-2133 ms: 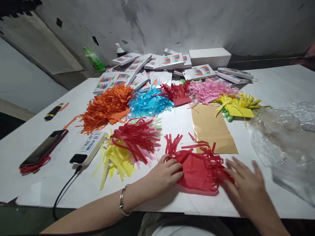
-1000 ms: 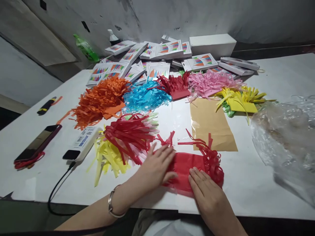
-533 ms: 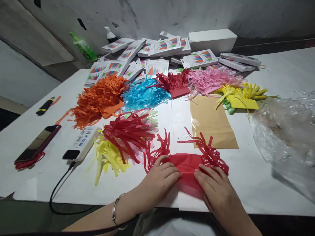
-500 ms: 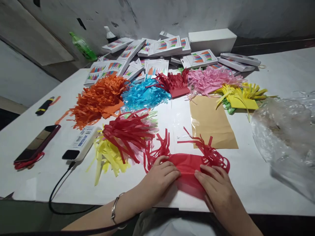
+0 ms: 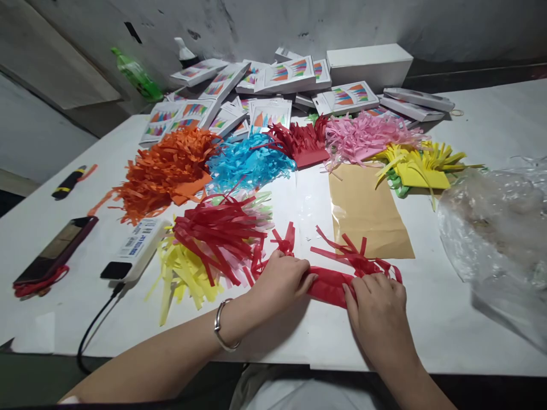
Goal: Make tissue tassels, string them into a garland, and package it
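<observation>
Both hands press on a folded strip of red tissue paper [image 5: 327, 283] near the front edge of the white table [image 5: 427, 319]. The left hand [image 5: 282, 279] has its fingers curled together over the left end of the strip, pinching it down; the right hand [image 5: 378, 310] has its fingers bent and closed on the right end, knuckles up. Between the two hands a short bare stretch of the red strip shows, lying flat on the table. Red fringe sticks out past both hands, curling up and away toward the far side. A metal bracelet [image 5: 222, 333] sits on the left wrist

Just left of the left hand lies a heap of red, pink and yellow fringed paper [image 5: 209, 245]. Just beyond the right hand lies a brown paper envelope [image 5: 363, 210], the red fringe tips overlapping its near edge. Farther back runs a row of fringed piles: orange [image 5: 164, 171], blue [image 5: 248, 162], dark red [image 5: 301, 145], pink [image 5: 363, 134] and yellow [image 5: 421, 165]. Behind them are scattered white boxes with coloured prints [image 5: 282, 77]. To the far right sits a crumpled clear plastic bag [image 5: 496, 239]. At the left are a white power bank [image 5: 132, 250] with a black cable, and a phone [image 5: 53, 253]
</observation>
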The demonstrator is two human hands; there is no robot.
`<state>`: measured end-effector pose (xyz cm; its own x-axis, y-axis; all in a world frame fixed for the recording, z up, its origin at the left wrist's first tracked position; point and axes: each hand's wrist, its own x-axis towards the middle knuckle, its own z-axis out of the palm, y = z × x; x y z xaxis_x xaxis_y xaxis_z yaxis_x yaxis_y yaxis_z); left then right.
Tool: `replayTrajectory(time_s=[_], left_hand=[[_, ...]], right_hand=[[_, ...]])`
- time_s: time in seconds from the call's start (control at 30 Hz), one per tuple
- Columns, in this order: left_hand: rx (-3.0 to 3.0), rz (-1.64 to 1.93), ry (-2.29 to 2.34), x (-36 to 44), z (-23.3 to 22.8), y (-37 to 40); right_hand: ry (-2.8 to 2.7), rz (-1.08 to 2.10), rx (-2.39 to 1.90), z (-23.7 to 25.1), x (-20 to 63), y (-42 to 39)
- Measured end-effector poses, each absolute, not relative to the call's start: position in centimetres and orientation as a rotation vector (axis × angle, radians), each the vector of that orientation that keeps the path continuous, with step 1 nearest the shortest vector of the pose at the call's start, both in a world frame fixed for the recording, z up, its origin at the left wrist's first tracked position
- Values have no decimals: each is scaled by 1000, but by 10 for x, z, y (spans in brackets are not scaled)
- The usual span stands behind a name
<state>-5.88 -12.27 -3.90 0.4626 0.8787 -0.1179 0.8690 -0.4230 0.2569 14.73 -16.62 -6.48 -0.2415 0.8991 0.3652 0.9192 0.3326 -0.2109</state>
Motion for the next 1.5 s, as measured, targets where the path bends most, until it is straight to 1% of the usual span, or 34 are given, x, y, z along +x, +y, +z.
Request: replayTrajectory(time_s=[0.2,0.37,0.43,0.5,0.57,0.67,0.77,0.87,1.0,1.13,1.23,1.37,1.5], left_hand=[[2483,38,1545,-55,-41,-123],[2475,24,1552,-54,-40,-123],[2477,9,1545,-55,-40,-123],[2510,54,1564,-57,-38,-126],[2610,195,1561,-60,-36,-130],[2824,381,1298,-64,-34,-139],[2950,306,1026,-66,-37,-145],[2960,267,981,-68,-44,-145],[2804,445,1010,-68,-46,-143],[2821,448,982,-69,-46,-145],[2867,452,1055,-78,-48,-147],[2794,546,1304,-107,-47,-147],[2661,520,1541,-135,-29,-150]], right_hand=[[-2111,-180,-1677,-54,152,-168],[-2276,-66,-1152,-53,152,-178],[-2361,-85,-1063,-59,149,-180],[-2398,-128,-1055,-65,147,-180],[-2392,-132,-1052,-69,147,-178],[-2344,-77,-1089,-70,149,-175],[-2327,15,-1108,-67,150,-174],[-2326,85,-1138,-64,150,-174],[-2335,-5,-1127,-63,152,-173],[-2332,-98,-1020,-63,158,-174],[-2402,-115,-968,-65,162,-175],[-2411,-112,-974,-68,164,-177],[-2414,-125,-986,-68,164,-176]])
